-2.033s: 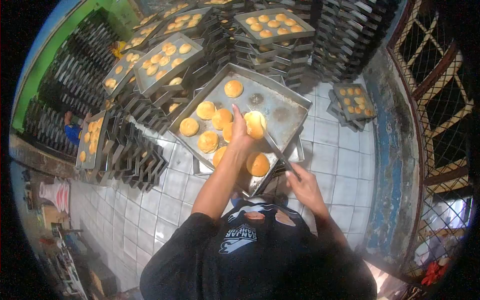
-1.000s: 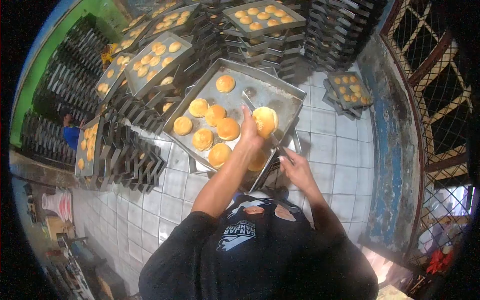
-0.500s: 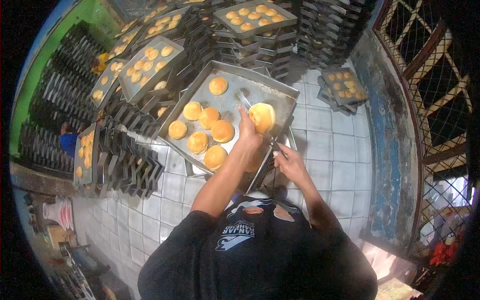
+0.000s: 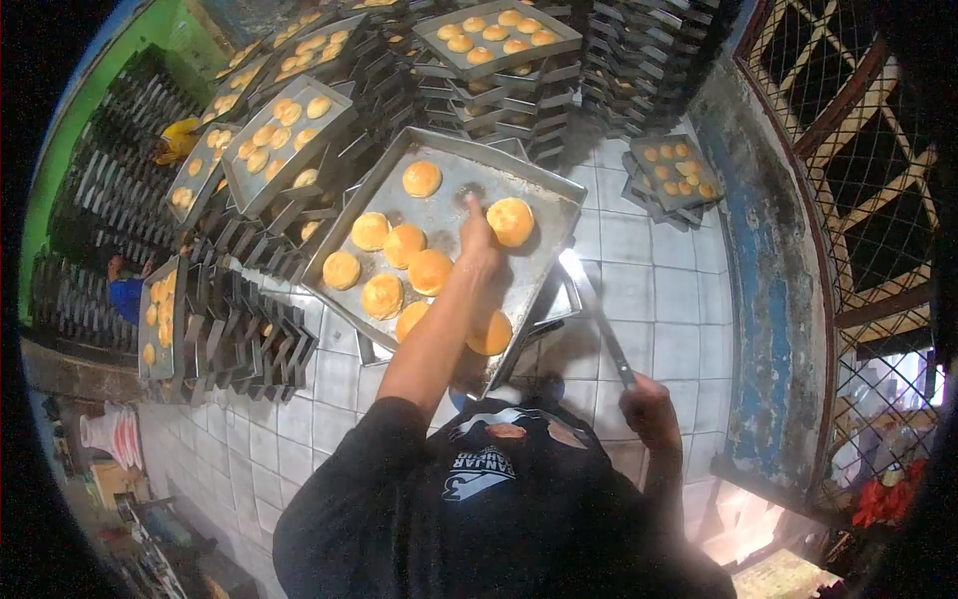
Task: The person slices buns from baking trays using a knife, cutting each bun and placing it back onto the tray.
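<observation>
My left hand (image 4: 478,238) is over a metal baking tray (image 4: 559,195), closed at the left side of a golden round bun (image 4: 511,222). Its thumb stretches up past the bun's left edge, and the other fingers are hidden. Several more buns (image 4: 403,245) lie on the tray's left half, and another bun (image 4: 490,332) sits near its front corner, partly behind my forearm. Off the tray's right side, my right hand (image 4: 651,404) is wrapped round the dark handle of a long knife (image 4: 596,309), whose blade points up and left over the floor.
Stacked trays of buns (image 4: 286,140) stand to the left and behind, with another tray stack (image 4: 494,45) at the back. Low trays (image 4: 679,175) lie on the tiled floor beside the right wall. A lattice window (image 4: 868,200) is at far right. A blue sleeve (image 4: 127,298) shows at far left.
The knife has come out from beside the bun, and my right hand has carried it right and down, clear of the tray. My left hand stays by the bun.
</observation>
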Demonstrator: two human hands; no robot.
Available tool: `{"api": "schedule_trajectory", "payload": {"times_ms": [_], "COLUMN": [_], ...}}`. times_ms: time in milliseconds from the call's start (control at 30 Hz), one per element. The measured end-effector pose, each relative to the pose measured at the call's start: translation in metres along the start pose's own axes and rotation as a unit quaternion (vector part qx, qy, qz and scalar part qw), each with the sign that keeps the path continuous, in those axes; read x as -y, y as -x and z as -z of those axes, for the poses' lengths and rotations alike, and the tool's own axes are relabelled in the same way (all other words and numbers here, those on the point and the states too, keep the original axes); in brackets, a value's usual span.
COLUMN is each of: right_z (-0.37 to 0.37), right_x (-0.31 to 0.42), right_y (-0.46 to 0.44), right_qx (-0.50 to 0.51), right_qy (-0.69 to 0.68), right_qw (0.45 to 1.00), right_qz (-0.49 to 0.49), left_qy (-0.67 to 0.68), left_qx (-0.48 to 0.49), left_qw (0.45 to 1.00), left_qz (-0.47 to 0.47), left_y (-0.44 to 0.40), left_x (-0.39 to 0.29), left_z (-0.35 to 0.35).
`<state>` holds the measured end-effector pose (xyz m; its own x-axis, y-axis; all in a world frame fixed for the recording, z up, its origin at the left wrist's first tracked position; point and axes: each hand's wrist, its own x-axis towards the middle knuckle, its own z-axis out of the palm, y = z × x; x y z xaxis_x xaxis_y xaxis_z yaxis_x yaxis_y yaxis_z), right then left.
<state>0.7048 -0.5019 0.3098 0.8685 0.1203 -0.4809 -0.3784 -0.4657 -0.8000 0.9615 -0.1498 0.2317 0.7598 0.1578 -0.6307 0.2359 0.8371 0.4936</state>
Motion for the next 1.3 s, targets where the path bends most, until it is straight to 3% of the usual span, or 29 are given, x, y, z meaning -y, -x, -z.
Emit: {"api": "schedule_trajectory", "payload": {"times_ms": [33,67,100,167,233,267,333,367,433,467,533,600,733,800,867,933,967,1000,1033,1067,1100,1133,1233,1300], "right_z": [0.003,0.003,0.005,0.007,0.003,-0.001,-0.004,-0.005,-0.007,-0.007,-0.011,-0.007,0.0,-0.002,-0.012,-0.025,-0.032,-0.04,-0.05,-0.063,-0.075,-0.086,-0.113,-0.125], "right_x": [-0.022,-0.053,-0.054,-0.054,-0.056,-0.062,-0.062,-0.056,-0.027,-0.022,-0.038,-0.012,0.01,0.023,0.026,0.068,0.079,0.09,0.095,0.096,0.099,0.105,0.112,0.109], "right_y": [0.0,-0.008,-0.002,0.011,0.014,0.014,0.021,0.022,0.029,0.033,0.019,0.013,-0.008,-0.022,-0.041,-0.043,-0.046,-0.049,-0.055,-0.065,-0.072,-0.075,-0.076,-0.073], "right_qx": [-0.002,-0.05,-0.062,-0.086,-0.109,-0.127,-0.099,-0.091,-0.072,-0.06,-0.066,-0.106,-0.004,0.022,0.043,0.068,0.078,0.089,0.093,0.088,0.084,0.092,0.064,0.027], "right_qy": [0.003,0.076,0.074,0.072,0.253,0.332,0.302,0.294,0.035,-0.099,0.073,0.03,-0.188,-0.19,-0.164,-0.234,-0.268,-0.301,-0.3,-0.279,-0.259,-0.259,-0.155,-0.087], "right_qw": [1.0,0.995,0.993,0.988,0.949,0.921,0.936,0.94,0.996,0.987,0.988,0.989,0.982,0.981,0.977,0.967,0.957,0.946,0.946,0.949,0.949,0.948,0.962,0.959], "right_qz": [-0.001,0.049,0.068,0.106,0.149,0.162,0.15,0.146,-0.027,-0.115,0.115,0.098,-0.013,0.033,0.132,0.078,0.078,0.08,0.081,0.12,0.16,0.16,0.218,0.268], "left_qy": [-0.126,-0.246,-0.24,-0.387,-0.452,-0.442,-0.612,-0.609,-0.721,-0.722,-0.776,-0.752,-0.673,-0.656,-0.649,-0.469,-0.367,-0.367,-0.178,0.02,0.091,0.091,0.168,0.197], "left_qx": [-0.018,-0.034,-0.033,-0.161,-0.209,-0.21,-0.323,-0.322,-0.341,-0.34,-0.22,-0.224,-0.085,-0.068,-0.018,0.043,0.069,0.065,0.131,0.191,0.187,0.182,0.021,0.034], "left_qw": [0.98,0.922,0.923,0.758,0.691,0.694,0.584,0.588,0.527,0.528,0.541,0.564,0.635,0.597,0.605,0.779,0.874,0.874,0.942,0.964,0.966,0.965,0.981,0.975], "left_qz": [-0.15,-0.297,-0.3,-0.499,-0.524,-0.527,-0.424,-0.424,-0.295,-0.29,-0.24,-0.258,-0.37,-0.457,-0.462,-0.413,-0.31,-0.312,-0.252,-0.183,-0.156,-0.163,-0.094,-0.1], "left_y": [-0.018,-0.032,-0.038,-0.05,-0.096,-0.109,-0.128,-0.134,-0.126,-0.118,-0.095,-0.089,-0.089,-0.063,-0.044,-0.008,0.001,0.0,-0.002,-0.005,0.003,0.019,0.054,0.058], "left_x": [-0.002,-0.009,-0.022,-0.065,-0.106,-0.127,-0.157,-0.166,-0.173,-0.174,-0.182,-0.182,-0.163,-0.133,-0.123,-0.111,-0.111,-0.106,-0.1,-0.095,-0.092,-0.09,-0.078,-0.074], "left_z": [0.007,0.01,0.01,0.018,0.038,0.042,0.045,0.044,0.039,0.034,0.021,0.023,0.047,0.051,0.054,0.044,0.042,0.046,0.051,0.056,0.056,0.052,0.04,0.041]}}
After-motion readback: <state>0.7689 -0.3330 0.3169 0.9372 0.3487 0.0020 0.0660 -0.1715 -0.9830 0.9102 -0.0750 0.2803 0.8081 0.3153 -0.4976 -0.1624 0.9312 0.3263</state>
